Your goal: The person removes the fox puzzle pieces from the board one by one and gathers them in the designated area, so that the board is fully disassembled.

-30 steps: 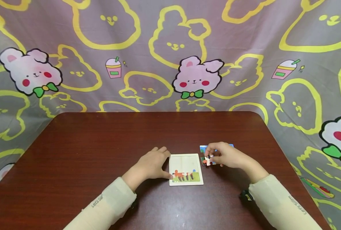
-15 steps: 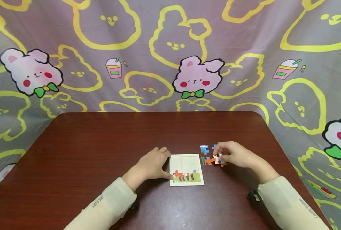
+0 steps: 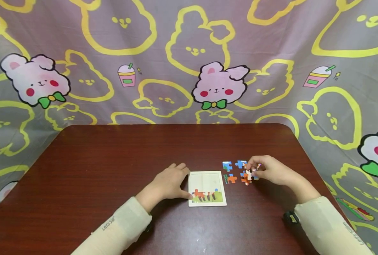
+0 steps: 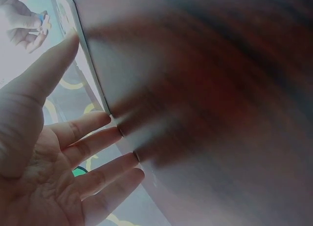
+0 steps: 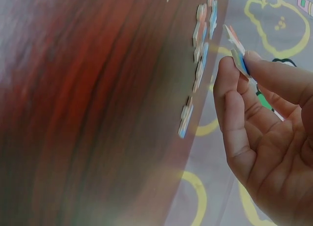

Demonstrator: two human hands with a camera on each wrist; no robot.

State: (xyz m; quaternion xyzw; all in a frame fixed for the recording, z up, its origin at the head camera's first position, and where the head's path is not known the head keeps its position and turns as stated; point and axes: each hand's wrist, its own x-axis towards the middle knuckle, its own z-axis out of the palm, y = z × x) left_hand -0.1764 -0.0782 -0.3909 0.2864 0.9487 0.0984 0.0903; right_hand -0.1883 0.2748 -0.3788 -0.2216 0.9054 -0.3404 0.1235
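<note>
My left hand (image 3: 168,180) rests at the left edge of a square, cream-coloured puzzle tray (image 3: 204,180), its thumb at the lower left corner. In the left wrist view the left hand's fingers (image 4: 93,143) are spread and fairly straight. A strip of joined pieces (image 3: 208,197), orange and white legs on green, fills the tray's bottom. To the right, my right hand (image 3: 268,170) pinches a jigsaw piece (image 5: 238,60) between thumb and fingertips, raised over the loose pieces. This piece shows white and orange in the head view; some loose pieces are hidden behind the hand.
Several loose jigsaw pieces lie right of the tray: a blue one (image 3: 227,165), an orange and green one (image 3: 231,178), another blue one (image 3: 240,164). All rest on a dark red-brown table (image 3: 128,148). A patterned curtain (image 3: 163,63) hangs behind and at both sides.
My right hand has moved to the right with the pinched piece, away from the tray, uncovering more loose pieces. The left hand and the tray have stayed in place.
</note>
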